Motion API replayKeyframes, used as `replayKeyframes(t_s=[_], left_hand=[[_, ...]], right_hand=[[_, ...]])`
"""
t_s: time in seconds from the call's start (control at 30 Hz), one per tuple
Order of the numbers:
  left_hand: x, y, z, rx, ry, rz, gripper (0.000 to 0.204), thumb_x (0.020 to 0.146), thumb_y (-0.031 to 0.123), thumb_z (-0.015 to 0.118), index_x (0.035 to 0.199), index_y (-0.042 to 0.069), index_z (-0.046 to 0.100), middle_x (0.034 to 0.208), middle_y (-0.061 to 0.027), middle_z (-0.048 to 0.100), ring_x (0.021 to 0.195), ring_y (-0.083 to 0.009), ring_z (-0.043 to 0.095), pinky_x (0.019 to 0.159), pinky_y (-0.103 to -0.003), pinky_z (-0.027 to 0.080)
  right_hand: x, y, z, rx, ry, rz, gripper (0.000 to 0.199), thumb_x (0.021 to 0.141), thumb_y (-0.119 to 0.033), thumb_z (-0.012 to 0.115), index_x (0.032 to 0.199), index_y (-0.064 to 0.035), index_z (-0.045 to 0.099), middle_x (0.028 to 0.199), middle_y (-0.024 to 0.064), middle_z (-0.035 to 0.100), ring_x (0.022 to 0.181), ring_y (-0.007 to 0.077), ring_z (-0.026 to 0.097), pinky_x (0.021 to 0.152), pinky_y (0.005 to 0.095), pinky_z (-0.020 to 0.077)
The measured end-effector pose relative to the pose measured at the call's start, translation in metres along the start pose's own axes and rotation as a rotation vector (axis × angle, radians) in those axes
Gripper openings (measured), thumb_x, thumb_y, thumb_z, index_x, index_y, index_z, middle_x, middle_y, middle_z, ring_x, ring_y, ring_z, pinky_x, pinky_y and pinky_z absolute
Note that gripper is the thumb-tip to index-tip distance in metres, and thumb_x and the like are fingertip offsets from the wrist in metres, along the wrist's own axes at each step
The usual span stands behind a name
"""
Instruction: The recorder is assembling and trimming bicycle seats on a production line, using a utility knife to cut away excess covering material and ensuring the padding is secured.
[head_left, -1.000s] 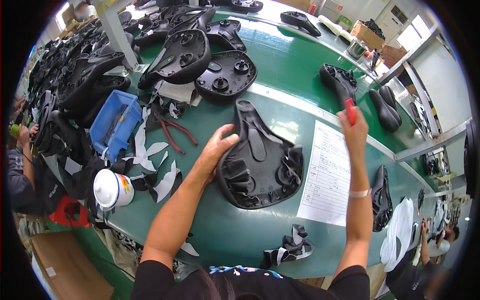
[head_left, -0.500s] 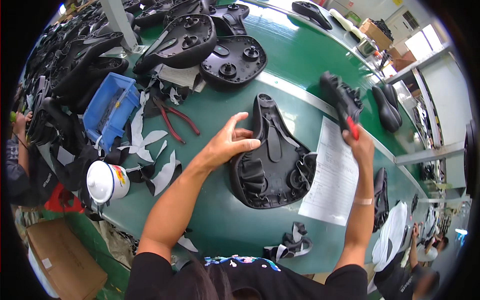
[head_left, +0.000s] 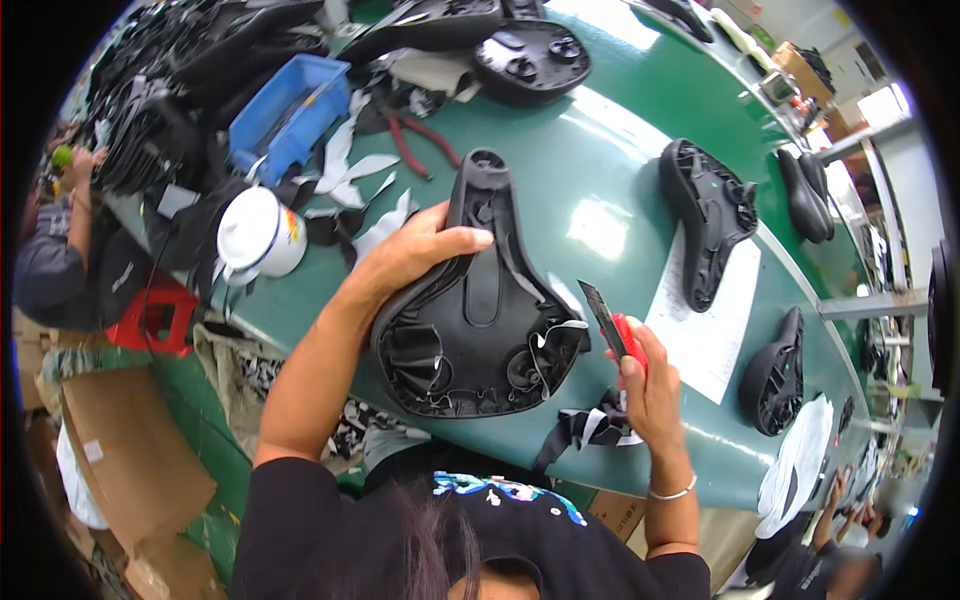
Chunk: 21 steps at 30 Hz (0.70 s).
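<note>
In my left hand point(head_left: 418, 248) is a black bicycle saddle point(head_left: 478, 345), underside up, gripped by its narrow neck with the thumb on top. Loose cover material bunches inside its wide end, and a pale strip sticks up along the right rim. My right hand point(head_left: 652, 390) is closed round a red utility knife point(head_left: 630, 338). Its dark blade points up and left, just right of the saddle and apart from it. Another upturned saddle point(head_left: 690, 180) lies partly over a printed sheet point(head_left: 715, 345) to the right.
At left stand a white lidded enamel mug point(head_left: 250, 232) and a blue bin point(head_left: 285, 120), beside red-handled pliers point(head_left: 412, 150) and fabric scraps point(head_left: 350, 165). More saddles point(head_left: 535, 62) lie at the back and right. Black trimmings point(head_left: 590, 425) rest near the table's front edge. A person sits far left.
The right-hand saddle now lies on the sheet, out of my right hand. That hand has come back toward me with the knife. My left hand has drawn its saddle nearer and left.
</note>
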<state>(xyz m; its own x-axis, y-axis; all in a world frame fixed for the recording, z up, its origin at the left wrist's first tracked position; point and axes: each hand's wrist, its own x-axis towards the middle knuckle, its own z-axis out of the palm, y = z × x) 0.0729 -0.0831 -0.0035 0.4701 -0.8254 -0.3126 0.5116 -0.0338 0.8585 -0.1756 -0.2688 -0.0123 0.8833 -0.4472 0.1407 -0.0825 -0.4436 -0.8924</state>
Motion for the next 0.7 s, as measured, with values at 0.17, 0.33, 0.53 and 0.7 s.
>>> replayKeyframes(t_s=[0.17,0.33,0.53,0.7], left_hand=[[0.0,0.012,-0.004,0.423,0.047,0.022,0.055,0.072,0.035,0.069,0.11,-0.003,0.056,0.097,-0.0117,0.062,0.081,-0.0149,0.059,0.072,-0.027,0.048],[-0.003,0.013,-0.006,0.522,0.029,0.061,0.051,0.071,0.032,0.066,0.106,-0.004,0.057,0.094,-0.0112,0.062,0.079,-0.0149,0.059,0.071,-0.027,0.048],[-0.04,-0.019,-0.008,0.395,0.383,0.104,0.042,0.073,0.029,0.062,0.099,-0.005,0.059,0.086,-0.009,0.061,0.076,-0.0154,0.058,0.071,-0.03,0.048],[-0.072,-0.033,-0.008,0.23,0.508,0.124,0.048,0.075,0.028,0.064,0.106,-0.007,0.053,0.089,-0.0098,0.059,0.077,-0.0144,0.056,0.072,-0.029,0.048]], right_hand=[[0.039,-0.031,-0.013,-0.734,-0.339,-0.584,0.052,0.079,-0.004,0.059,0.129,-0.0181,0.054,0.074,0.0041,0.053,0.055,0.0198,0.053,0.049,0.0318,0.0448],[0.006,-0.023,-0.018,-0.864,-0.461,-0.314,0.061,0.08,-0.009,0.064,0.136,-0.0238,0.047,0.07,0.0086,0.05,0.052,0.0254,0.052,0.047,0.037,0.0429],[-0.076,-0.019,0.055,-0.458,-0.079,-0.019,0.065,0.084,-0.005,0.06,0.143,-0.0161,0.035,0.072,0.0152,0.053,0.054,0.0356,0.053,0.05,0.0453,0.0441],[-0.106,-0.053,0.042,-0.411,-0.205,0.287,0.051,0.086,-0.006,0.059,0.135,-0.0122,0.046,0.096,0.0201,0.065,0.07,0.0367,0.064,0.061,0.0381,0.0512]])
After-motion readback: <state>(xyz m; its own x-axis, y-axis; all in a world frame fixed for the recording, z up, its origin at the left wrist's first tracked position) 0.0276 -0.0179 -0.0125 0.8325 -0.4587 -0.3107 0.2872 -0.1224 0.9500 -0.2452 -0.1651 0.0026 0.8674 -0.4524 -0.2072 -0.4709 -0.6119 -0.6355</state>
